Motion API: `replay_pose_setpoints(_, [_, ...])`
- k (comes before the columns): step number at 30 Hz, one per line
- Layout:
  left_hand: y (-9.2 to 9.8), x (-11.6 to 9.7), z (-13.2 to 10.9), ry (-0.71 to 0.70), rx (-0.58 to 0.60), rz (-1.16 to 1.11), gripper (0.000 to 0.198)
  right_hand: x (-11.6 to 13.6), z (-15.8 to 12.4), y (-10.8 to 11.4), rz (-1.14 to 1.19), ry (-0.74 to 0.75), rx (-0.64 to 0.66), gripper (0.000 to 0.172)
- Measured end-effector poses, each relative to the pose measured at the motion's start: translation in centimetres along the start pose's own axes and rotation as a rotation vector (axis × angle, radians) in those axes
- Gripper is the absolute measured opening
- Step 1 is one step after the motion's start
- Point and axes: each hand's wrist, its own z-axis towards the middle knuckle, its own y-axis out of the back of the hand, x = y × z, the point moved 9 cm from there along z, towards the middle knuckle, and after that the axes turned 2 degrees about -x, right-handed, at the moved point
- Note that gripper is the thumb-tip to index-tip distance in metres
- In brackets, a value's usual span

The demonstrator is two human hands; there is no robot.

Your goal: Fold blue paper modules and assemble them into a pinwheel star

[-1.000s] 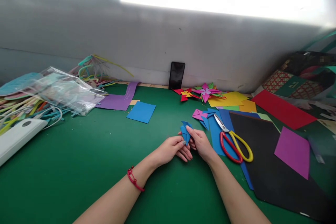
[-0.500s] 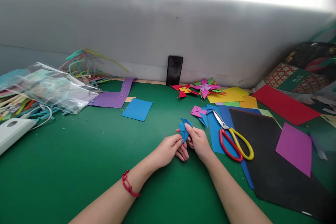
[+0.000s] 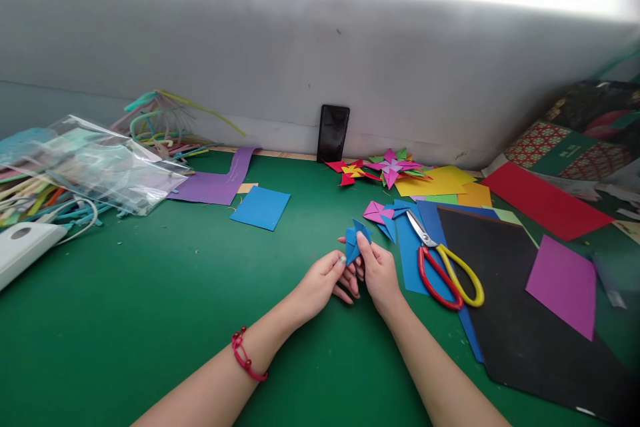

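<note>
Between my two hands is a small folded piece of blue paper [image 3: 352,246] with pointed flaps, held just above the green table. My right hand [image 3: 381,273] pinches its right side, thumb on top. At its lower left edge, the thumb and fingers of my left hand [image 3: 323,281] grip it. The fingers under the paper are partly hidden. Just beyond my right hand lies a folded pink and blue paper piece [image 3: 376,212]. Scissors [image 3: 443,260] with one red and one yellow handle rest on blue sheets [image 3: 411,260] to the right.
A flat blue square [image 3: 261,207] and purple paper [image 3: 210,188] lie left of centre. Folded paper stars [image 3: 391,167] sit near a black phone [image 3: 333,133] leaning on the wall. A black board [image 3: 510,300] covers the right side; a clear plastic bag [image 3: 115,167] is at left.
The folded blue paper has turned slightly and shifted a little to the right in my fingers. My left thumb has moved slightly up along its lower edge.
</note>
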Motion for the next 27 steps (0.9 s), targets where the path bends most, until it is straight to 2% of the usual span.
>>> replay_pose_setpoints(6, [0.5, -0.2, -0.3, 0.1, 0.088, -0.18, 0.03, 0.2, -0.1, -0.9, 0.0, -0.016, 0.079, 0.043])
replay_pose_setpoints(12, [0.4, -0.6, -0.3, 0.066, 0.116, -0.187, 0.029, -0.2, 0.2, -0.8, 0.109, -0.029, 0.105, 0.039])
replay_pose_setpoints(15, [0.3, -0.5, 0.0, 0.01, 0.054, -0.091, 0.028, -0.1, 0.2, -0.7, 0.117, -0.013, 0.089, 0.036])
replay_pose_setpoints(18, [0.7, -0.3, 0.1, -0.052, -0.086, -0.008, 0.028, 0.1, 0.1, -0.6, 0.086, 0.004, 0.064, 0.041])
replay_pose_setpoints(20, [0.8, -0.3, 0.0, -0.084, -0.135, 0.015, 0.027, 0.2, 0.0, -0.7, 0.061, 0.011, 0.056, 0.044])
replay_pose_setpoints(27, [1.1, -0.8, -0.5, -0.127, -0.201, 0.068, 0.029, 0.3, 0.0, -1.1, 0.032, 0.034, 0.098, 0.043])
